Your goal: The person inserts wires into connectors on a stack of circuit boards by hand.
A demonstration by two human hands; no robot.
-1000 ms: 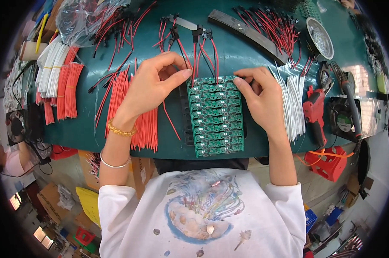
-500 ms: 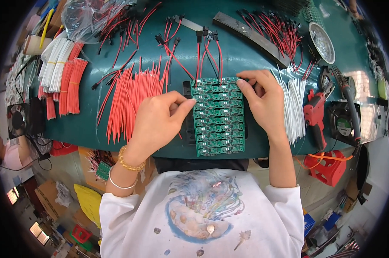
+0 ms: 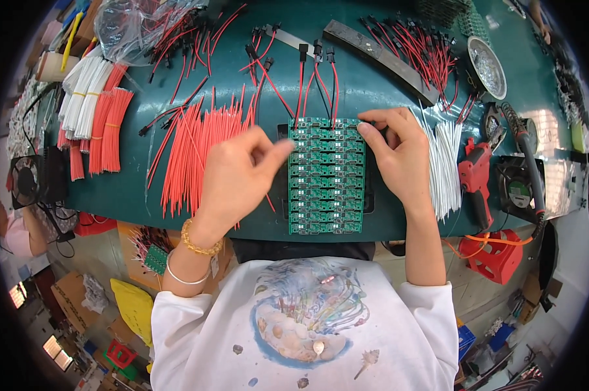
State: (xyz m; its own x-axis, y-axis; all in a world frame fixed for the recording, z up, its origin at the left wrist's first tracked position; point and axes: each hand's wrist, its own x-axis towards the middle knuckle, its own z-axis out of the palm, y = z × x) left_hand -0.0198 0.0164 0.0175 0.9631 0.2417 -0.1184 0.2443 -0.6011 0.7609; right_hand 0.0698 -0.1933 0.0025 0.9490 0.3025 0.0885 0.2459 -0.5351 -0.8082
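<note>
A green panel of joined circuit boards [image 3: 325, 176] lies in front of me on a dark plate, its lower end toward my body. My right hand [image 3: 398, 153] pinches the panel's far right corner between thumb and forefinger. Close by the panel's upper left edge is my left hand [image 3: 239, 176], fingers curled and thumb stretched toward the board. Blur on its fingertips hides whether they touch the edge or hold anything. Several red-and-black leads [image 3: 301, 81] with black connectors run away from the panel's far edge.
Loose red wires [image 3: 200, 153] lie left of the panel, white wires [image 3: 445, 166] to the right. Further right are a red-and-black gun-shaped tool [image 3: 476, 179] and a small fan [image 3: 519, 186]. A metal bar [image 3: 379, 58] and a round dish [image 3: 487, 67] sit at the back.
The panel has turned slightly and now lies straighter, its near end shifted left. My left fingers have moved a little back from its edge; my right hand has stayed at the corner.
</note>
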